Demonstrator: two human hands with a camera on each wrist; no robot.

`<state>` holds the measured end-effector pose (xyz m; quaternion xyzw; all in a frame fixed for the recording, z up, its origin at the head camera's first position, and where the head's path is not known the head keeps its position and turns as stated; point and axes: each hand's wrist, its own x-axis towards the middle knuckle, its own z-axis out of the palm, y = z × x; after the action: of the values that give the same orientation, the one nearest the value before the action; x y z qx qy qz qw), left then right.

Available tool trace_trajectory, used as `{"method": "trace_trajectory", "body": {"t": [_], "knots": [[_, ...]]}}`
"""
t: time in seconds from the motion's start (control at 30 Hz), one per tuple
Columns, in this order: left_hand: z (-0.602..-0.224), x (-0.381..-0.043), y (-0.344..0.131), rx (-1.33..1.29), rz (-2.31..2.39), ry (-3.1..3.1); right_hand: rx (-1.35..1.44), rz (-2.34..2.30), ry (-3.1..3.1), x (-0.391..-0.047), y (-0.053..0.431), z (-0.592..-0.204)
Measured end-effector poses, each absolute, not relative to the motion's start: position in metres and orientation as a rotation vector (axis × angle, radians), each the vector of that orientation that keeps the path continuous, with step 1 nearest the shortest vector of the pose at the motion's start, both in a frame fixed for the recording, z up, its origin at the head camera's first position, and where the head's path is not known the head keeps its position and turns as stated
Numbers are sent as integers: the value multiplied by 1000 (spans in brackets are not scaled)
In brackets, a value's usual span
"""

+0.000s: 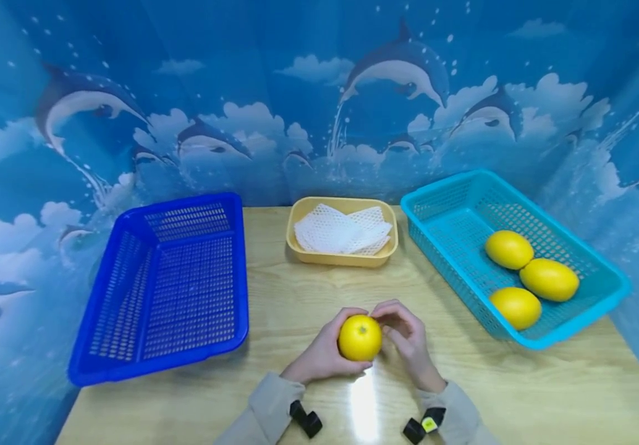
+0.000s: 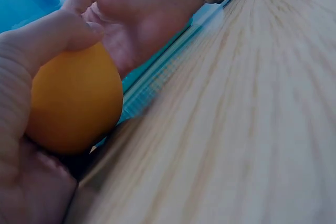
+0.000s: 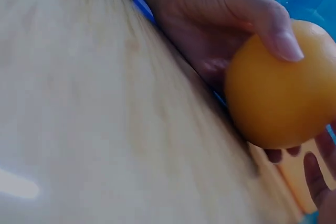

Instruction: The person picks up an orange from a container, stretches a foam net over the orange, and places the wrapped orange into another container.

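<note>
A smooth yellow fruit [image 1: 360, 338], with a small stem scar on top, is held above the table near its front. My left hand [image 1: 327, 353] grips it from the left side; the left thumb [image 3: 283, 43] lies across its skin in the right wrist view. Close by on the right is my right hand [image 1: 408, 339], its fingers loosely bent beside the fruit. In the right wrist view, some right fingers [image 3: 315, 179] show apart from the fruit; whether others touch it cannot be told. Three similar, more oval yellow fruits [image 1: 549, 280] lie in the turquoise basket [image 1: 447, 259] at right.
A dark blue plastic basket [image 1: 194, 290] with nothing in it stands at left. Between the baskets, at the back, a small tan tray [image 1: 342, 259] holds white foam net sleeves [image 1: 342, 230]. Behind the wooden table [image 1: 297, 296] hangs a dolphin-print curtain [image 1: 275, 93].
</note>
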<state>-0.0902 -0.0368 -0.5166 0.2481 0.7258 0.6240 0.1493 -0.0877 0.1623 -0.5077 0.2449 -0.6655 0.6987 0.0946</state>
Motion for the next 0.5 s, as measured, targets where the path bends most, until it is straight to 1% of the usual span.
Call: {"method": "trace_trajectory", "body": {"t": [0.1,0.2,0.33,0.5], "knots": [[-516,-89,-35,743,1790,2084,633,1975,-2054,-94,165,-495],[-516,-89,-35,776,1793,2100,602,1813,-2123,-108,161,-478],[-516,-91,-36,811,1813,2116,572,1599,-2177,-138,151,-451],[-517,-91,-37,817,1809,2117,490,1484,-2287,-179,141,-422]]}}
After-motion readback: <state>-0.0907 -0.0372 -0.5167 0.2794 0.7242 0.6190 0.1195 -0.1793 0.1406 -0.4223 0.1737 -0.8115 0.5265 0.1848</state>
